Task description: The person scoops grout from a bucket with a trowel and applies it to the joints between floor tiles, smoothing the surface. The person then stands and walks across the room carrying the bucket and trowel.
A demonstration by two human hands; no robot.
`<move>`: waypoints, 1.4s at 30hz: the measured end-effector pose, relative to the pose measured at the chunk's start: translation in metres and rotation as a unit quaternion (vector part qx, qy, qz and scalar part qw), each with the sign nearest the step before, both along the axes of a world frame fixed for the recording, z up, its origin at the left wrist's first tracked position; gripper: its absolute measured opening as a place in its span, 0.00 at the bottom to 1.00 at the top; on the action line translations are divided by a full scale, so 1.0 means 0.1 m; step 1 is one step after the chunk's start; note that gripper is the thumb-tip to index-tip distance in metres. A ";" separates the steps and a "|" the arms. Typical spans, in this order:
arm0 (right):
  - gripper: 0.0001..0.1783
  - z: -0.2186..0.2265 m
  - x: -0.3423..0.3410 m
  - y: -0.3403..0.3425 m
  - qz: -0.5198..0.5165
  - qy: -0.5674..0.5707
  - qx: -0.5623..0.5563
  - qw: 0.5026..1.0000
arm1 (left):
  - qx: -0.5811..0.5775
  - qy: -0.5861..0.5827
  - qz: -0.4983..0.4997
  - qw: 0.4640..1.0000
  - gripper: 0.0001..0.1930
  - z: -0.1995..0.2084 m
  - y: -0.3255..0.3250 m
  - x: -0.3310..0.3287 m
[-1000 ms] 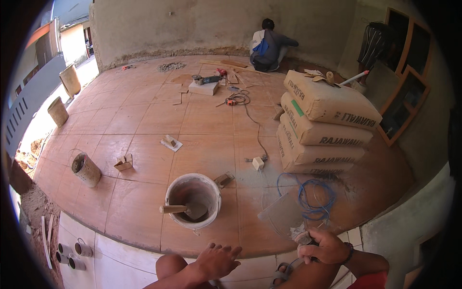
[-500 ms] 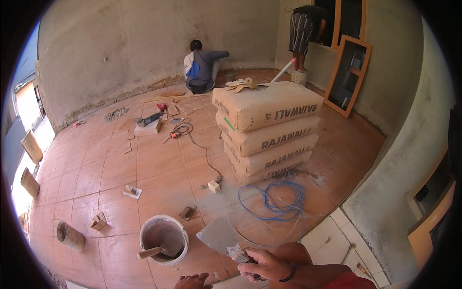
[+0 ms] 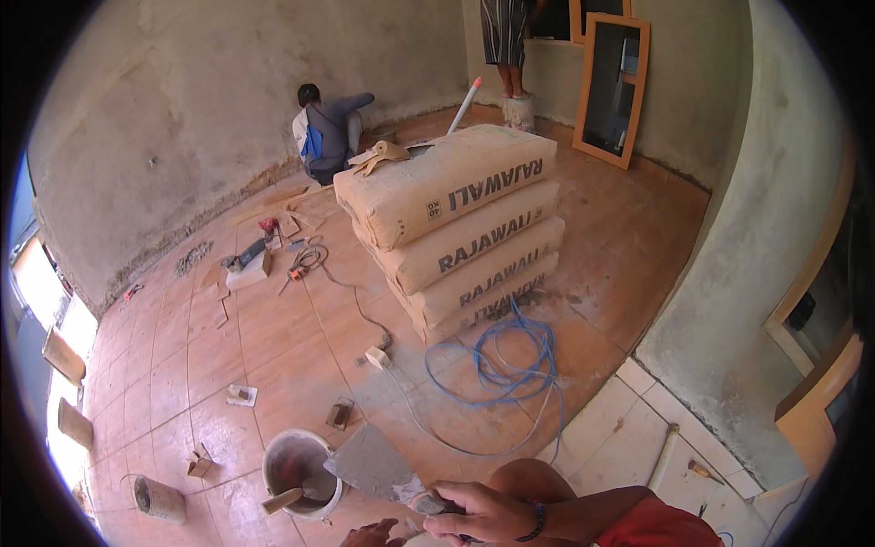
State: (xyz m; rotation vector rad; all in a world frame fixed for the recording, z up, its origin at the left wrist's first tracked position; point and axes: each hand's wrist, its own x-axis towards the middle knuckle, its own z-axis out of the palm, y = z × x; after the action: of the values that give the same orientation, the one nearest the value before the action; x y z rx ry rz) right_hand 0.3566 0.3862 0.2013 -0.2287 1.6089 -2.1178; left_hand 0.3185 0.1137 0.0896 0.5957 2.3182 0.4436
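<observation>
My right hand (image 3: 474, 512) is closed round the handle of a wide putty knife (image 3: 375, 467). Grey paste smears its broad blade, most thickly near the handle. The blade's far corner appears beside the rim of a round bucket (image 3: 268, 474); whether it touches cannot be told. Inside the bucket stands a trowel with a wooden handle (image 3: 282, 500), its blade in the grey mix. At the lower edge, my left hand (image 3: 374, 534) shows only in part, its fingers apart and nothing visible in them.
Cement bags (image 3: 456, 196) are stacked ahead, with a coiled blue hose or cable (image 3: 515, 365) before them. An angle grinder (image 3: 244, 255) and extension cord (image 3: 314, 255) lie left. One person (image 3: 328, 137) crouches by the wall; another (image 3: 503, 36) stands near a leaning wooden-framed window (image 3: 611, 91).
My right hand and the putty knife have moved left, bringing the blade to the bucket's rim. The view has turned right. My left hand remains at the lower edge.
</observation>
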 end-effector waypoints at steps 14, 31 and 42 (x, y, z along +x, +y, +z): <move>0.09 -0.04 0.09 -0.06 -0.044 0.025 -0.024 0.998 | 0.027 0.019 0.011 0.999 0.28 0.06 0.03 0.01; 0.22 -0.12 -0.11 -0.11 -0.075 -0.184 -0.181 0.963 | 0.006 0.020 0.061 0.998 0.26 0.35 -0.11 0.13; 0.22 -0.17 0.02 -0.09 -0.116 -0.122 -0.183 0.969 | 0.021 0.047 0.053 0.997 0.27 0.29 -0.14 0.24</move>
State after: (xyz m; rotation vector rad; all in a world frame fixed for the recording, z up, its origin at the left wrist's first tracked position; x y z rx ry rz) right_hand 0.3582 0.3772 0.1841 0.1084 1.1443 -2.5021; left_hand 0.3422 0.0995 0.1191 0.5248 2.4444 0.5242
